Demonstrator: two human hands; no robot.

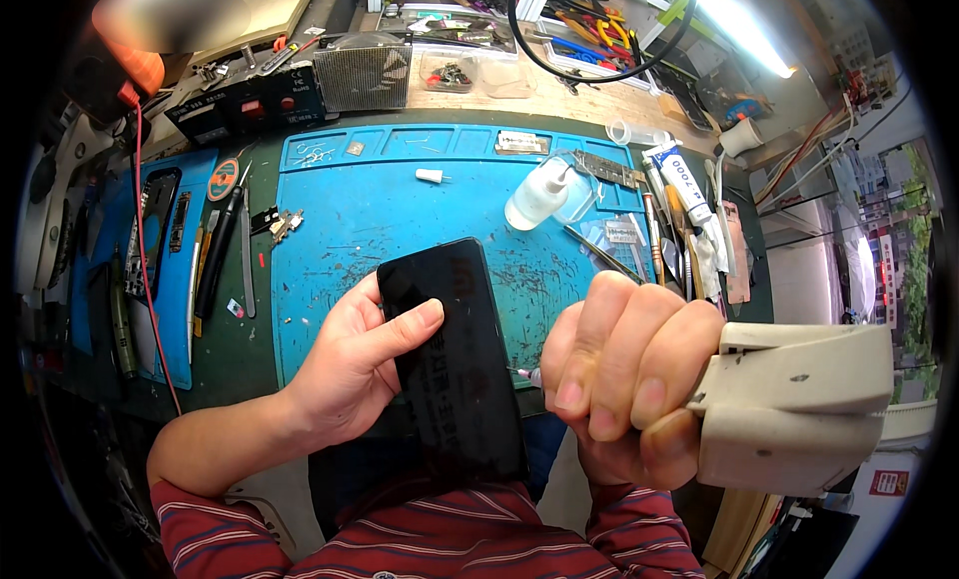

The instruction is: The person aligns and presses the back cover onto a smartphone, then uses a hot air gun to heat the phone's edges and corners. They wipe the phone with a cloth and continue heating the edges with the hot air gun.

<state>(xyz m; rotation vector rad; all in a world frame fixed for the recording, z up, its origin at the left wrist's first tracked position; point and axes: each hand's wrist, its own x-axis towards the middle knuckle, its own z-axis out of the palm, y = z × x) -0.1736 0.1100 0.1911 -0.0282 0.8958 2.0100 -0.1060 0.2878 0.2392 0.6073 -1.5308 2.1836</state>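
Note:
A black smartphone (455, 354) is tilted in front of me over the near edge of the blue work mat (380, 204). My left hand (355, 354) grips it from the left side, thumb lying on the glossy dark face. To its right, my right hand (634, 374) is closed around a cream plastic tool (799, 409) with a bulky, worn body that sticks out to the right; its exact kind I cannot make out. The tool and the phone are apart. A small pinkish tip (529, 376) shows beside the right fingers; whether they hold it is unclear.
Beyond the phone stand a clear dispenser bottle (539, 194) and a small white nozzle cap (430, 175). Tweezers (248, 254) and opened phone parts (155, 219) lie left. On the right are a glue tube (679, 184) and several slim tools. A black cable loop (604, 79) hangs overhead.

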